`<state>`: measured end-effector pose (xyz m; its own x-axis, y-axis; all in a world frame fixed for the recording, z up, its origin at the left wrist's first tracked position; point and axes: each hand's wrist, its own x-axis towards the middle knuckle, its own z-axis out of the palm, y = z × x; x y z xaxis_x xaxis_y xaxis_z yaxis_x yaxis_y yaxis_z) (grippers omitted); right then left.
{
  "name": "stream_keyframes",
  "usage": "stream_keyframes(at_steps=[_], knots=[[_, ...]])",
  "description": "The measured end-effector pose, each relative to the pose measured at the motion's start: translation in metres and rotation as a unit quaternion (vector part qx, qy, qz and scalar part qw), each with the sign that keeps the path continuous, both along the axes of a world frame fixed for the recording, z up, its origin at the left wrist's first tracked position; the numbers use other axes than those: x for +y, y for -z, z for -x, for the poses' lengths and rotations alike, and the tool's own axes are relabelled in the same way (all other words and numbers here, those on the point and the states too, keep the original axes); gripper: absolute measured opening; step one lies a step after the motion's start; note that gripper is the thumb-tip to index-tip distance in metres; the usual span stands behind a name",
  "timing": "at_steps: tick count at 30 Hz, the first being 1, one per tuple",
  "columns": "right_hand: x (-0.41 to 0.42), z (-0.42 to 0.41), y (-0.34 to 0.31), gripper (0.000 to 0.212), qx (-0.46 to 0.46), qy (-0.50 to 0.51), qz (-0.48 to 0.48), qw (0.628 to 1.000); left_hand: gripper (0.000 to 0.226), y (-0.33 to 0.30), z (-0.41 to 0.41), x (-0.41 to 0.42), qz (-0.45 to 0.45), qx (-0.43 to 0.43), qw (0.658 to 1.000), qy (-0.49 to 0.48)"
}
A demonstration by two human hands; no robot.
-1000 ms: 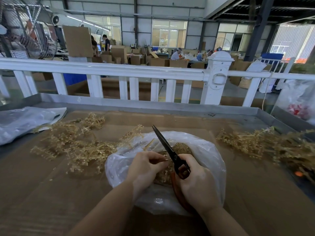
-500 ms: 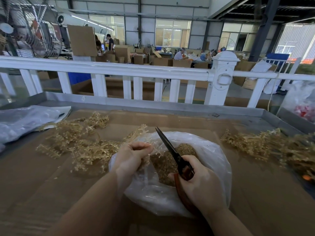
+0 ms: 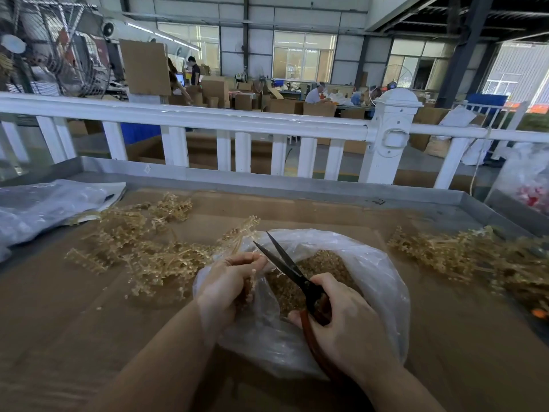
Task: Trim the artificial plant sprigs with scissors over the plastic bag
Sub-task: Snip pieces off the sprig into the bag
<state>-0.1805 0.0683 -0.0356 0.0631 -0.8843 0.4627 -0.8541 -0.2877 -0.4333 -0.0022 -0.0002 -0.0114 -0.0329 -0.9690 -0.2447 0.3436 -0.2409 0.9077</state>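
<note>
A clear plastic bag [image 3: 377, 272] lies open on the brown cardboard table, with a heap of golden trimmings [image 3: 323, 263] inside. My left hand [image 3: 228, 281] grips a golden plant sprig [image 3: 240, 236] at the bag's left rim; the sprig sticks up and away from my fingers. My right hand [image 3: 341, 313] holds black scissors [image 3: 285, 263] by their reddish handles. The blades are parted and point up-left toward the sprig, just right of my left fingertips.
A pile of golden sprigs [image 3: 142, 248] lies left of the bag, another pile [image 3: 475, 257] to the right. A folded plastic sheet [image 3: 44, 203] sits at far left. The table has a metal rim [image 3: 267, 179], and a white fence [image 3: 208, 120] stands behind it.
My left hand moved up and left from the bag's middle to its left rim with a sprig. The scissor blades, closed before, have parted.
</note>
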Motion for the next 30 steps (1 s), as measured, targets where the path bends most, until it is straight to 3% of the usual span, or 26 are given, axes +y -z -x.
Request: stream_keyframes(at_steps=[6, 13, 21, 26, 30], knots=[[0.0002, 0.0006, -0.0024, 0.041, 0.001, -0.01, -0.025, 1.0, 0.024, 0.0031, -0.0029, -0.0044, -0.005, 0.096, 0.995, -0.013], [-0.0009, 0.0037, -0.0061, 0.039, 0.001, -0.026, -0.04, 0.999, 0.012, 0.0066, -0.0026, -0.0069, 0.009, 0.015, 1.0, 0.023], [-0.0015, 0.0076, -0.0078, 0.036, 0.003, -0.039, -0.053, 0.998, 0.009, 0.0087, -0.0024, -0.006, 0.021, 0.009, 0.999, 0.024], [-0.0031, 0.0085, -0.0084, 0.033, 0.004, -0.049, -0.065, 0.997, 0.022, 0.0085, -0.0022, -0.0033, 0.035, 0.003, 0.999, 0.033], [-0.0035, 0.0083, -0.0087, 0.031, -0.002, -0.058, -0.071, 0.996, 0.012, 0.0103, -0.0026, -0.0052, 0.027, 0.001, 0.999, 0.023]])
